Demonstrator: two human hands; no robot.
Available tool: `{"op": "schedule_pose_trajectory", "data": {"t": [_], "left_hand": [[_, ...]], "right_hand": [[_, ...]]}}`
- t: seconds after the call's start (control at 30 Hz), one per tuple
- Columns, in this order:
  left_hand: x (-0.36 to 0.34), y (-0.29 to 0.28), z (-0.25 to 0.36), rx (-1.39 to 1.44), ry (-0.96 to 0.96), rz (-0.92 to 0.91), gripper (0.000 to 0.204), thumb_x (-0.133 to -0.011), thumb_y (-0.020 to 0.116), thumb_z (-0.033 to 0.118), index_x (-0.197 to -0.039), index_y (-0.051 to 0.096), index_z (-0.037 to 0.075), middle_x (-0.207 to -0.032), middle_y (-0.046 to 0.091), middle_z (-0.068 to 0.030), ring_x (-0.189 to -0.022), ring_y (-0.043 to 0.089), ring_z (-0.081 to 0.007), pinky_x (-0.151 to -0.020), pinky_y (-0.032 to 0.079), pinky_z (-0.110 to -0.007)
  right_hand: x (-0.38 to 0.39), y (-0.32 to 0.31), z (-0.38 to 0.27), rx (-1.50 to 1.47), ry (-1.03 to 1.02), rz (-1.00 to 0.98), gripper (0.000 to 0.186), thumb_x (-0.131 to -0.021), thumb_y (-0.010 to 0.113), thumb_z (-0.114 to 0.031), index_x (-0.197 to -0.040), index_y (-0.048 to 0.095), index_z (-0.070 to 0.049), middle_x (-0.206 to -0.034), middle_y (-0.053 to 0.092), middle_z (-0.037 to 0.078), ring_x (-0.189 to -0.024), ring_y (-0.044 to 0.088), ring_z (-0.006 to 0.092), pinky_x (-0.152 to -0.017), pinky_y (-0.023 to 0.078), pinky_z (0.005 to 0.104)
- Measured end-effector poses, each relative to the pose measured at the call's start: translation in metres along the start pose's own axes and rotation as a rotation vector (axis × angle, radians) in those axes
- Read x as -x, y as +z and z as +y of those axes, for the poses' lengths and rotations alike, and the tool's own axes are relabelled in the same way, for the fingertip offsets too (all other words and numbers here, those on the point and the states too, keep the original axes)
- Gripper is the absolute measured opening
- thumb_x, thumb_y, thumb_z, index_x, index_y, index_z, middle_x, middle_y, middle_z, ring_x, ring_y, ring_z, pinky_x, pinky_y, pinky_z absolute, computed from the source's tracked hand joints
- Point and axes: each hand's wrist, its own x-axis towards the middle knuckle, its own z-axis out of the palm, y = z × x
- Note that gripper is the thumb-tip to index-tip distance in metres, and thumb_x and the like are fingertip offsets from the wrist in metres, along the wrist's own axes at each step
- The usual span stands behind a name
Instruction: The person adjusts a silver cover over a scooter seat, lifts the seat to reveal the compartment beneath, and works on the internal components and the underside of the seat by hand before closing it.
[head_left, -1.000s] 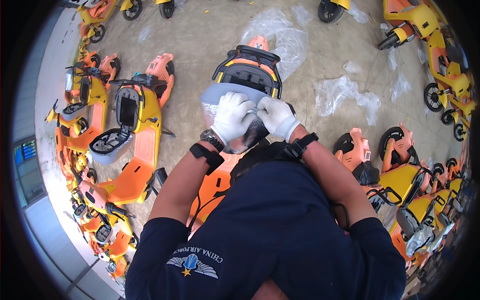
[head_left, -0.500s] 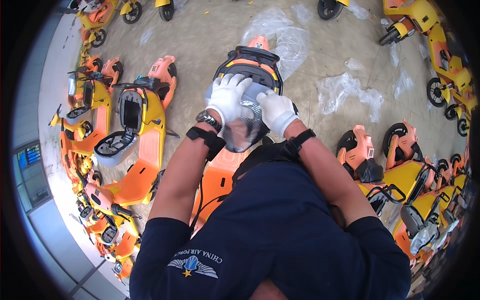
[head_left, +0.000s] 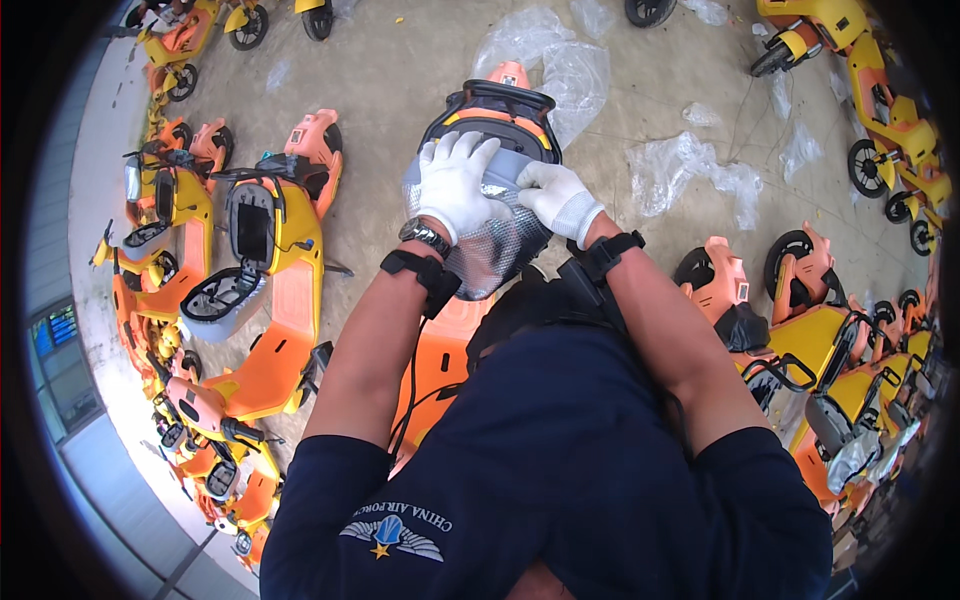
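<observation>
In front of me is an orange and yellow electric scooter [head_left: 508,75] with a grey seat [head_left: 505,165]. Silvery, textured see-through wrap [head_left: 500,245] covers the near part of the seat. My white-gloved left hand [head_left: 460,182] lies flat on the seat's left side, its fingers stretched and slightly spread. At the right edge, my white-gloved right hand [head_left: 558,198] has its fingers curled together on the wrap; the exact pinch is partly hidden. Behind the seat a black rear rack [head_left: 505,92] curves across the scooter.
Another scooter [head_left: 285,335] stands close on the left with its seat raised. More scooters [head_left: 815,330] crowd the right, and others line the far edges. Crumpled clear plastic sheets [head_left: 690,175] lie on the concrete floor [head_left: 400,70]. A building wall [head_left: 60,240] runs along the left.
My left hand has flattened and spread across the seat, with its thumb now out to the right. The right hand stays at the right edge, its fingers turned further inward.
</observation>
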Motion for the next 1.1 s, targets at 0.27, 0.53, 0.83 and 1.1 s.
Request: {"op": "schedule_pose_trajectory", "data": {"t": [0.27, 0.53, 0.83, 1.1], "left_hand": [[0.007, 0.013, 0.005, 0.019, -0.019, 0.193, 0.078, -0.053, 0.081, 0.035, -0.125, 0.058, 0.015, -0.131, 0.051, -0.0088, -0.126, 0.041, -0.0324, -0.107, 0.027, -0.049], [0.019, 0.014, -0.012, 0.182, 0.268, 0.342, 0.060, -0.056, 0.080, 0.030, -0.110, 0.062, 0.015, -0.127, 0.054, -0.0100, -0.121, 0.044, -0.0353, -0.103, 0.030, -0.052], [0.065, 0.000, 0.010, 0.106, 0.312, 0.382, 0.029, -0.061, 0.070, 0.014, -0.089, 0.062, 0.011, -0.097, 0.058, -0.0055, -0.100, 0.054, -0.0292, -0.095, 0.038, -0.050], [0.103, -0.029, 0.023, 0.196, 0.274, 0.192, 0.028, -0.058, 0.069, 0.009, -0.085, 0.063, 0.010, -0.088, 0.056, -0.0055, -0.089, 0.055, -0.0268, -0.091, 0.042, -0.048]], "right_hand": [[0.021, 0.011, -0.004, -0.147, 0.025, -0.030, 0.017, -0.075, 0.061, -0.012, -0.089, 0.063, -0.002, -0.087, 0.066, 0.018, -0.086, 0.064, 0.0327, -0.078, 0.049, 0.0367], [0.023, 0.017, -0.002, -0.003, -0.124, 0.017, 0.009, -0.081, 0.059, -0.011, -0.087, 0.058, -0.005, -0.087, 0.063, 0.018, -0.086, 0.061, 0.0364, -0.077, 0.049, 0.0395], [0.042, 0.008, -0.029, 0.175, -0.353, -0.147, 0.006, -0.082, 0.058, -0.013, -0.083, 0.059, -0.008, -0.084, 0.062, 0.015, -0.083, 0.061, 0.0356, -0.075, 0.048, 0.0435], [0.045, -0.020, -0.021, -0.213, -0.273, -0.447, 0.016, -0.082, 0.062, -0.020, -0.091, 0.066, -0.006, -0.086, 0.067, 0.012, -0.081, 0.065, 0.0315, -0.073, 0.051, 0.0378]]}}
